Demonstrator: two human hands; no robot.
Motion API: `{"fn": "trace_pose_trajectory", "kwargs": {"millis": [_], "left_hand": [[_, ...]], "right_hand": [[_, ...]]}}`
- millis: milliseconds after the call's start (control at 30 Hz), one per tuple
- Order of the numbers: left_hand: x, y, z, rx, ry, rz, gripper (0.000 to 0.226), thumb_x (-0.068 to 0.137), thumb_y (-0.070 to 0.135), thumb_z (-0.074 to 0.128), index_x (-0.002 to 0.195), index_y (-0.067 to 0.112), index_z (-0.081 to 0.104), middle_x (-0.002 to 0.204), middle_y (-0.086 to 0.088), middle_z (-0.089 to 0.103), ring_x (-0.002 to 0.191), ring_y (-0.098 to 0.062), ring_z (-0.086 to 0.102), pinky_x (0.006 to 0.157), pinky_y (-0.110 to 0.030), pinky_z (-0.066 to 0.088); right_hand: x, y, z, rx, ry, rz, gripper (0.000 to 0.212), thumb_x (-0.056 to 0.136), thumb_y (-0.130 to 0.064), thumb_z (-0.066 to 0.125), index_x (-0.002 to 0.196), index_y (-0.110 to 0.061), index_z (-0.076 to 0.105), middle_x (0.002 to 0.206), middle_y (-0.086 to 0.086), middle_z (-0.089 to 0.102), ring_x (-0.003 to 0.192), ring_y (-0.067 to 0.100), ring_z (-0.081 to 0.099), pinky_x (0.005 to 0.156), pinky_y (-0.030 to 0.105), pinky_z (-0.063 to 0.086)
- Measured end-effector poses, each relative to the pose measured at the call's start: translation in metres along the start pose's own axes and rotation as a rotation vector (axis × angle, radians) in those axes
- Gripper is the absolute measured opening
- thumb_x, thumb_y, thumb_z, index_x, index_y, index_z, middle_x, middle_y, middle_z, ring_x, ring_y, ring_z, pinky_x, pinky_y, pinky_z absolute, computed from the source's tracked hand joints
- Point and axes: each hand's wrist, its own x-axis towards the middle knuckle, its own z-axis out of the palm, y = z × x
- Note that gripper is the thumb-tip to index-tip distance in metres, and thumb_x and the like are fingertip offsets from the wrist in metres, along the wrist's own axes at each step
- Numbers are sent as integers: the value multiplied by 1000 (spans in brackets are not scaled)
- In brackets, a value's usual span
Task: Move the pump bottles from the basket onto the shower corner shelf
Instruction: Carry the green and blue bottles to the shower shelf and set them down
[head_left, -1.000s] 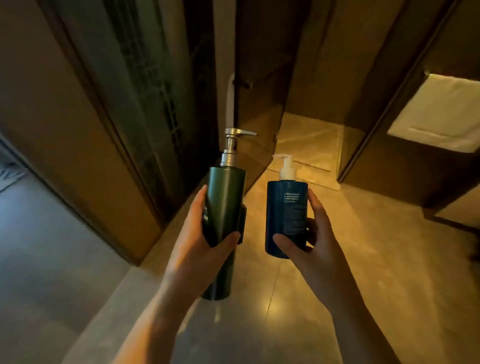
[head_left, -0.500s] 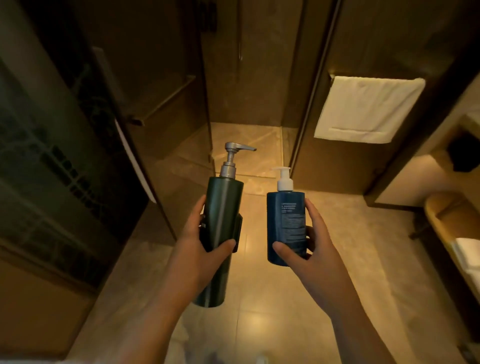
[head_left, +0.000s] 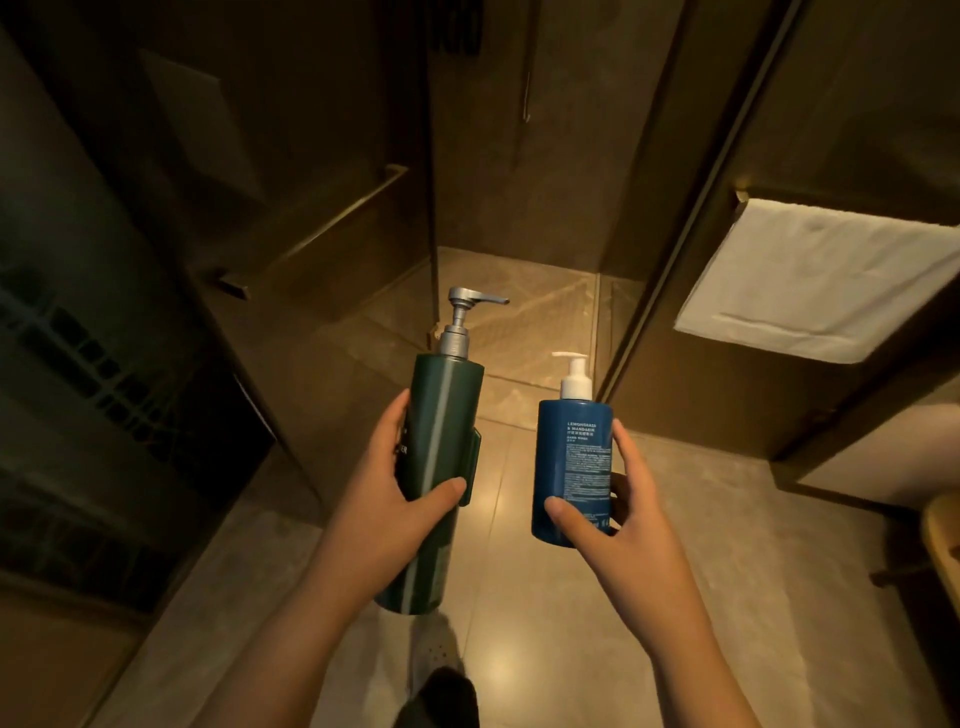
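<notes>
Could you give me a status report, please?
Left hand grips green pump bottle. Right hand grips blue pump bottle. Shelf not in view. No obstruction seen.

The green bottle is dark, with a pale streak of shine down its side; its silver pump is bright metal. The blue bottle is deep in tone, printed with small white lettering, under a white pump. The far right towel is plain white. The floor is beige tile with thin pale joints. The walls are dark brown. The left panel shows a grid of dark squares. The near shoe is pale grey, dotted with holes.
</notes>
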Motion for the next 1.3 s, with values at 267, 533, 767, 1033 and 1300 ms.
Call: {"fn": "trace_pose_trajectory", "kwargs": {"millis": [267,533,767,1033,1300], "left_hand": [[147,0,-24,-140,-56,20,92,75,21,74,133,63,17,120,34,46,106,14,50,78,-17,45],[254,-7,-13,-156,-117,6,91,74,25,75,133,63,18,118,38,48,106,9,53,82,-21,45],[339,-7,24,-178,-90,-15,90,74,18,75,127,69,22,112,46,48,104,15,51,68,-3,45],[461,37,99,-129,-9,1,93,73,17,76,137,55,21,128,23,41,112,6,46,85,-18,42],[539,55,152,-141,46,21,94,74,14,76,131,65,20,106,54,42,99,24,47,61,-4,45]], "right_hand": [[135,-39,35,16,39,-38,86,71,-42,76,122,-75,15,106,-39,46,92,-24,51,57,4,46],[223,-39,41,17,55,12,88,71,-43,76,131,-68,17,105,-44,44,96,-22,51,66,10,49],[318,-30,17,4,41,11,90,63,-55,73,131,-68,17,111,-41,45,100,-24,48,70,11,47],[456,-36,-49,7,11,-45,91,59,-58,71,131,-69,16,107,-47,42,99,-18,52,67,9,46],[561,-27,-98,37,-12,-42,89,61,-56,73,127,-71,14,110,-42,41,97,-9,53,75,17,46]]}}
